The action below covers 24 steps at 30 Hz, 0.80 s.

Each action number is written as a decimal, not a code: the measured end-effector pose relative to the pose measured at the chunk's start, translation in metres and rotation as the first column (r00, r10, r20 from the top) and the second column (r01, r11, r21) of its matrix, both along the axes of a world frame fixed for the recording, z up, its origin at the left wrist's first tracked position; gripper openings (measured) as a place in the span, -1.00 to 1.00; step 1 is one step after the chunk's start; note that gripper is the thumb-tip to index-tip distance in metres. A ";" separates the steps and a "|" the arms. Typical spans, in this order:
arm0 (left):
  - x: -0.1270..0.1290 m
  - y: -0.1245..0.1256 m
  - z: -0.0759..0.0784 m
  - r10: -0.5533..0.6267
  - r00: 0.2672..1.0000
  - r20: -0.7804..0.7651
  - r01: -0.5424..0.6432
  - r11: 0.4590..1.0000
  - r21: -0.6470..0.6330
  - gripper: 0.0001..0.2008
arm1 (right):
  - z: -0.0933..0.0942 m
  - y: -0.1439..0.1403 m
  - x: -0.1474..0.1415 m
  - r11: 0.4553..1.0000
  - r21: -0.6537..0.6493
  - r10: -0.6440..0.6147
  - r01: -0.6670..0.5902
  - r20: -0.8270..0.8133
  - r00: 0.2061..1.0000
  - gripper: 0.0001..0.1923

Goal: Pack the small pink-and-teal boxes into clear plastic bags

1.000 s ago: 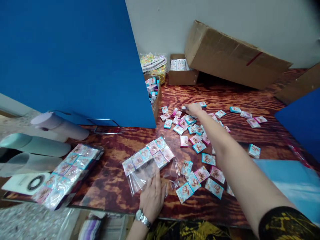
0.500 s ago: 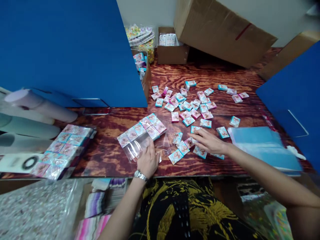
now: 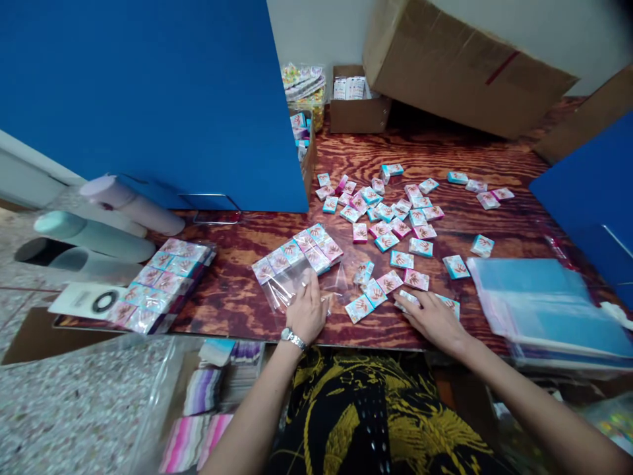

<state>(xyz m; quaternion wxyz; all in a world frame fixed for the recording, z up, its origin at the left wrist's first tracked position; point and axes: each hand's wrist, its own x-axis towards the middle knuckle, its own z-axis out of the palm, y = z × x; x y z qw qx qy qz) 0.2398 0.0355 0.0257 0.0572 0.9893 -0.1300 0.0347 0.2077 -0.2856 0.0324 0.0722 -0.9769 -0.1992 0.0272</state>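
the blue partition board [image 3: 148,99] fills the upper left, with a large tilted cardboard box [image 3: 459,66] against the wall at the back, and the dark wood-grain worktop [image 3: 237,297] runs between them. a stack of empty clear bags [image 3: 544,303] lies at the right, near the front edge.

judging by how things lie, the packing looks partly done. a finished pack [image 3: 163,284] of small cards sealed in plastic sits at the left edge. a second clear bag [image 3: 297,270] in front of the person already holds two rows of cards at its far end, with its near, open end flat and empty. many loose cards [image 3: 390,218] remain scattered over the middle of the worktop, so a good deal seems left.

the cards are small flat squares, pink or teal edged, each with a hand-shaped print on the face.

the left hand [image 3: 307,310] lies flat on the mouth of the clear bag, its grip released, pressing rather than clasping. the right hand [image 3: 435,320] rests palm down over a few loose cards by the front edge, fingers spread; i cannot tell whether its grip has closed on one.
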 end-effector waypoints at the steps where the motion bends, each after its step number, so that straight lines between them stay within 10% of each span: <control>1: 0.000 0.000 0.000 -0.003 1.000 0.002 0.003 1.000 -0.005 -0.31 | 0.008 0.004 0.002 0.999 0.047 -0.017 0.018 -0.028 0.999 -0.53; 8: 0.001 -0.001 0.000 0.000 1.000 -0.006 0.000 1.000 0.010 -0.32 | 0.039 0.063 0.033 0.939 0.318 -0.072 0.128 -0.182 0.981 -0.52; 18: 0.001 -0.001 0.001 0.004 1.000 -0.027 -0.004 1.000 -0.015 -0.33 | 0.028 0.072 0.046 0.993 -0.067 -0.107 0.098 -0.142 0.984 -0.56; 24: 0.001 -0.001 0.004 0.016 0.999 -0.049 -0.017 1.000 -0.020 -0.31 | 0.029 0.056 0.050 1.000 -0.023 -0.014 0.011 -0.183 0.983 -0.45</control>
